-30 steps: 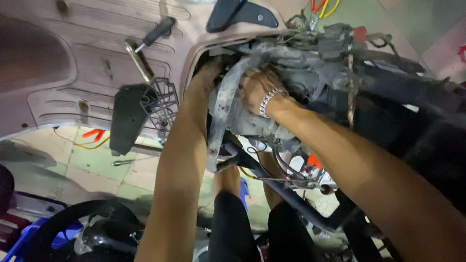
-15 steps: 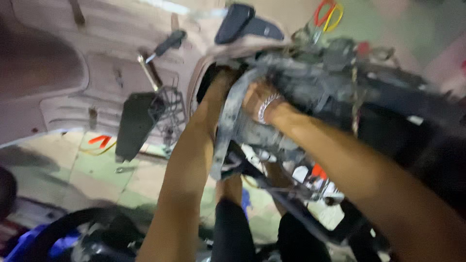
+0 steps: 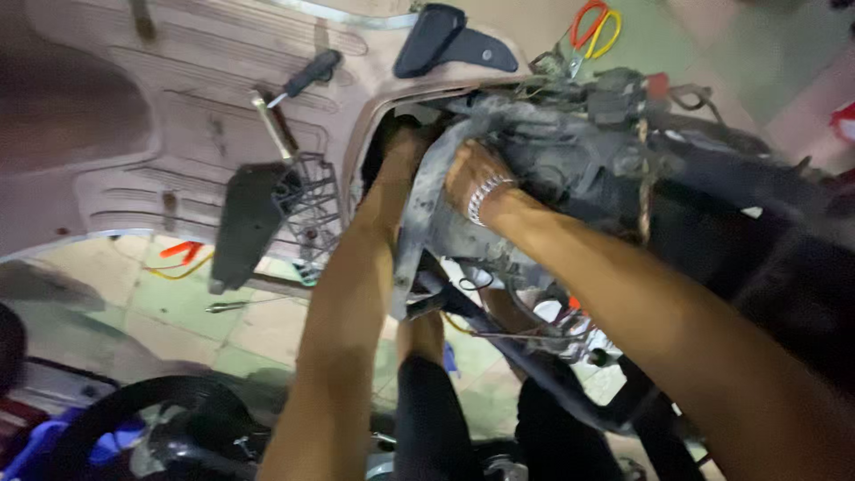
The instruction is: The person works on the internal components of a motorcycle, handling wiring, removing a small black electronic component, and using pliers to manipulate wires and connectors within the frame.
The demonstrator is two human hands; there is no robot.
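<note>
Both my arms reach into the stripped frame of a scooter. My left hand [image 3: 403, 147] goes into the dark opening behind the pink floorboard panel [image 3: 134, 169], and its fingers are hidden there. My right hand [image 3: 472, 174], with a metal bracelet on the wrist, presses on a dirty grey plastic cover [image 3: 427, 223] beside the wiring and engine parts [image 3: 588, 134]. Its fingertips are tucked behind that cover, so the grip cannot be seen.
A screwdriver [image 3: 307, 76] and a black bracket [image 3: 450, 40] lie on the pink panel. A black plate [image 3: 245, 223] and a grid part [image 3: 307, 200] hang at its edge. Orange-handled scissors [image 3: 592, 27] rest at the top. Below are my knees [image 3: 436, 419], a tyre [image 3: 134, 428] and a tiled floor.
The view has shifted slightly right and closer. My right hand has slid a little lower on the grey cover; my left arm stays inside the opening.
</note>
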